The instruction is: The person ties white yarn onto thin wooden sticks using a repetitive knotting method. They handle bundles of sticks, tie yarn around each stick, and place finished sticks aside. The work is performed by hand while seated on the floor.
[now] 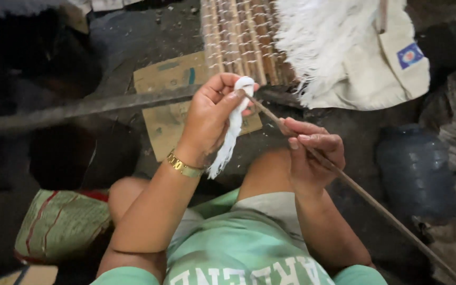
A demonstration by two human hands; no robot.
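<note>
So: your left hand (209,119) has its grip clamped on a bundle of white yarn (234,124), thumb and fingertips pinching the looped top right against the upper end of the thin stick (344,179). The loose tail of the yarn hangs down past your wrist and the gold bracelet (183,166), so it stays clear of the wrap point.

Your right hand (312,153) is closed around the stick lower down, fingers curled over it. Looks like a bracing hold: it keeps the stick angled up toward the left hand, while the far end runs off toward the lower right corner.

You're seated low, knees up, with the stick crossing above your lap. That puts the yarn close under your eyes and both forearms tucked in.

Ahead on the floor:
- a rack of bamboo sticks (241,39), laid side by side and bound with white thread
- a mass of white fringe (317,37) lying over a cream cloth bag (381,74), within reach
- flattened cardboard (172,100) under a long dark bar (80,108)
- a dark blue plastic jar (415,169) to your right
- a striped sack (59,224) by your left knee
</note>
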